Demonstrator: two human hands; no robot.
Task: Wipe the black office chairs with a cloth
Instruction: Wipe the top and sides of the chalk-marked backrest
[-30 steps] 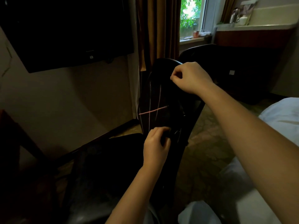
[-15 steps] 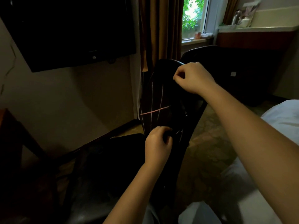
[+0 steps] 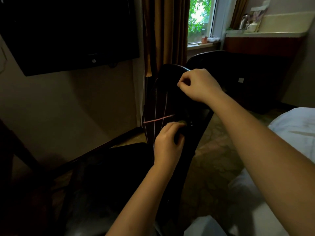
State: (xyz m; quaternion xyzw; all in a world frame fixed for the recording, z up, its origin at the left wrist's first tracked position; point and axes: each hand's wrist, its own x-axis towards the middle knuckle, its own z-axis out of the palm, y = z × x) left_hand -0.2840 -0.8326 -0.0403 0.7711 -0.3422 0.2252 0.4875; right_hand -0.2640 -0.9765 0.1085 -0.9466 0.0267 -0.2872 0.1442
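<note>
Closest in, below and right of the chair back (image 3: pixel 172 68), there's white bedding (image 3: pixel 298 126), and both bare forearms reach in over it. The black chair (image 3: pixel 110 167) sits right in front, with its seat down and left of the back, pretty much lost in shadow.

The cloth (image 3: pixel 158 108) is dark with thin pink lines and is spread over the front of the chair back. It's honestly too dim to see where the cloth stops and the chair starts. The left hand (image 3: pixel 168 143) is low on the chair back, fingers curled and bunching up the bottom of the cloth. The right hand (image 3: pixel 199 86) is up at the top right edge of the back, thumb and forefinger pinched tight on the cloth's upper edge, other fingers tucked in.

Just behind the chair back on the right is a second black chair (image 3: pixel 213 60). Straight behind hangs a brown curtain (image 3: pixel 165 31), with a wall-mounted TV (image 3: pixel 68 31) off to the left. Up and right of the back is the window (image 3: pixel 199 17) with green leaves outside, then a counter (image 3: pixel 264 34) with a kettle (image 3: pixel 243 23) on it.
</note>
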